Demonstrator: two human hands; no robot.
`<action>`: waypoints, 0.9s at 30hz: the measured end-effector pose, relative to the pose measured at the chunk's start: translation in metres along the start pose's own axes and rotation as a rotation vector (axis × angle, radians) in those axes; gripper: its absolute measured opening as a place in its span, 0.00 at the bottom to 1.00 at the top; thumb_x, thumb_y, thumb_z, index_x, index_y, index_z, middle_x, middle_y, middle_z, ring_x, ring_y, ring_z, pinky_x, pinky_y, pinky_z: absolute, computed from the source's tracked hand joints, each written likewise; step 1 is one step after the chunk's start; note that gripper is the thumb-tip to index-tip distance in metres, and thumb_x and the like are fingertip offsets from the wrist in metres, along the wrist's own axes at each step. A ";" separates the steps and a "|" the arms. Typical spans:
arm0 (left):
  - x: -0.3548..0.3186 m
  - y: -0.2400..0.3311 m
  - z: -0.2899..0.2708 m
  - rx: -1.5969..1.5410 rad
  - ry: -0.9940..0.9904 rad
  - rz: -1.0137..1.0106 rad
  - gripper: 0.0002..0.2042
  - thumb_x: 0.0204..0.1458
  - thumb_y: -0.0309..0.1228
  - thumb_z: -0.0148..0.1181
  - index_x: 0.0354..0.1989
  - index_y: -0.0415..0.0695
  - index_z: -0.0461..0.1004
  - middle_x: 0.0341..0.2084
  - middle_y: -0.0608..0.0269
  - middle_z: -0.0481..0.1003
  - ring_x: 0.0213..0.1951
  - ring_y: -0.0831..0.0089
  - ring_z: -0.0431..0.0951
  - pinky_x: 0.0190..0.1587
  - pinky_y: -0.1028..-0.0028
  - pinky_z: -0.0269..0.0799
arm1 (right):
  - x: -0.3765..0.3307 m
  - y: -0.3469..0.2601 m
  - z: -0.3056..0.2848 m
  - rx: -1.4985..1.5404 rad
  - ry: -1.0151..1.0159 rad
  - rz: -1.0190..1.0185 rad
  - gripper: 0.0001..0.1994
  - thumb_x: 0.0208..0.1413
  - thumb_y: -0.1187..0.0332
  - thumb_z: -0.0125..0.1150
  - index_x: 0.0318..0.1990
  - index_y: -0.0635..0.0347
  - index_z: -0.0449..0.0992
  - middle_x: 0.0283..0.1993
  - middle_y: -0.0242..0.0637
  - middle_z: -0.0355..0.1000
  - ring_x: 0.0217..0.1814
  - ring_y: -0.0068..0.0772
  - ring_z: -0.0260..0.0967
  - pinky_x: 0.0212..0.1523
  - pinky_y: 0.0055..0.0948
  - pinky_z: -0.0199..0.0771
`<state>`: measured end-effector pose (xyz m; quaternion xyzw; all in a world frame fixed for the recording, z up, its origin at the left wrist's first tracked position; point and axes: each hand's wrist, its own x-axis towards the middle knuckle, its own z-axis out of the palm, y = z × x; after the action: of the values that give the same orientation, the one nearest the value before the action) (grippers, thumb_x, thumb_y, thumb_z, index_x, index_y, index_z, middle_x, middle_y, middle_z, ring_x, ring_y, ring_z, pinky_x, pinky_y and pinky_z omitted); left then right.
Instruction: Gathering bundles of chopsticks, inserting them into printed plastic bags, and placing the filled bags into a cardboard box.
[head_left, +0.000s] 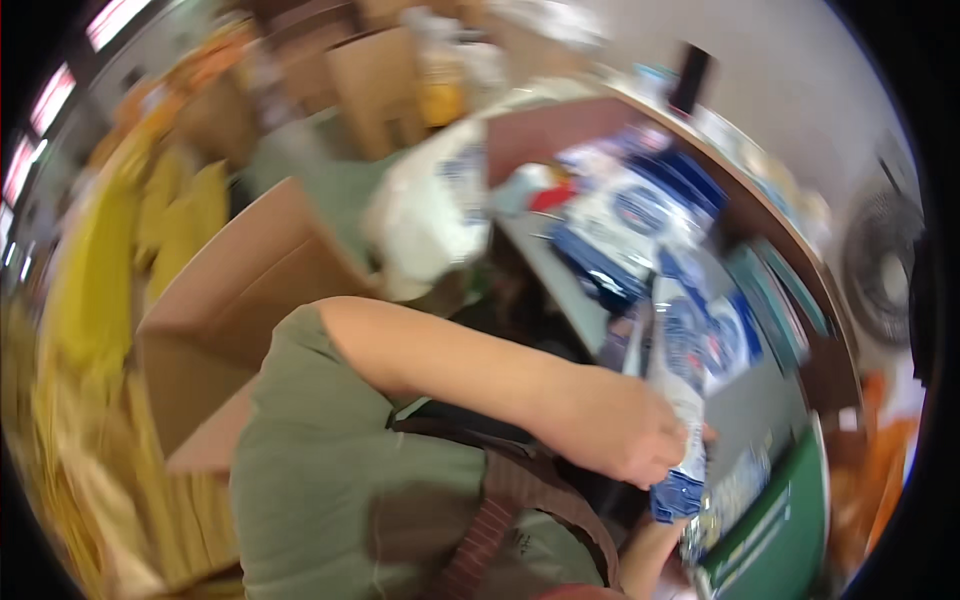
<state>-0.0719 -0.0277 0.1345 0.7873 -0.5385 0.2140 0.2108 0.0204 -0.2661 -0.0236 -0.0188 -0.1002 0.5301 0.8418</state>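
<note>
The left hand clamps one blue-and-white bag; the mostly hidden right hand's grip cannot be told. Similar bags lie unhandled, far on the counter.

A cardboard box stands left, a fan right.

- Muted olive-green, short-sleeved cloth shirt
- Dark brown fabric strap with reddish stripes, across the shirt's front
- Small dark marking, blurred
- Left hand, bare
</note>
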 end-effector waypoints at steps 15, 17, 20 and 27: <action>-0.345 0.144 -0.175 -1.014 1.641 -1.262 0.19 0.54 0.34 0.62 0.51 0.36 0.70 0.45 0.55 0.76 0.44 0.68 0.78 0.48 0.70 0.76 | 0.360 0.319 0.140 -1.607 -0.542 0.386 0.38 0.54 0.61 0.63 0.67 0.64 0.51 0.52 0.44 0.69 0.51 0.30 0.68 0.52 0.29 0.69; -0.396 0.171 -0.158 -1.070 1.701 -1.378 0.19 0.54 0.33 0.62 0.51 0.36 0.70 0.45 0.55 0.76 0.44 0.69 0.78 0.49 0.71 0.76 | 0.367 0.340 0.102 -1.700 -0.736 0.289 0.38 0.54 0.60 0.63 0.67 0.65 0.50 0.48 0.48 0.72 0.49 0.34 0.71 0.50 0.30 0.70; -0.462 0.205 -0.102 -1.071 1.629 -1.776 0.20 0.54 0.36 0.62 0.52 0.40 0.70 0.44 0.57 0.76 0.43 0.69 0.78 0.47 0.69 0.76 | 0.348 0.334 0.077 -1.948 -0.789 0.574 0.30 0.55 0.65 0.61 0.64 0.63 0.60 0.54 0.49 0.70 0.54 0.39 0.71 0.54 0.32 0.67; -0.637 0.264 0.100 -1.283 2.044 -2.029 0.18 0.55 0.39 0.60 0.49 0.44 0.70 0.38 0.57 0.77 0.38 0.61 0.79 0.42 0.58 0.77 | 0.349 0.342 0.066 -1.690 -0.414 0.844 0.20 0.53 0.71 0.56 0.56 0.58 0.71 0.30 0.42 0.72 0.29 0.38 0.71 0.37 0.31 0.73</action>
<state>-0.5180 0.3107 -0.2801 -0.1175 -0.5594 -0.1543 -0.8059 -0.1504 0.1914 0.0462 -0.5587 -0.5798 0.5347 0.2565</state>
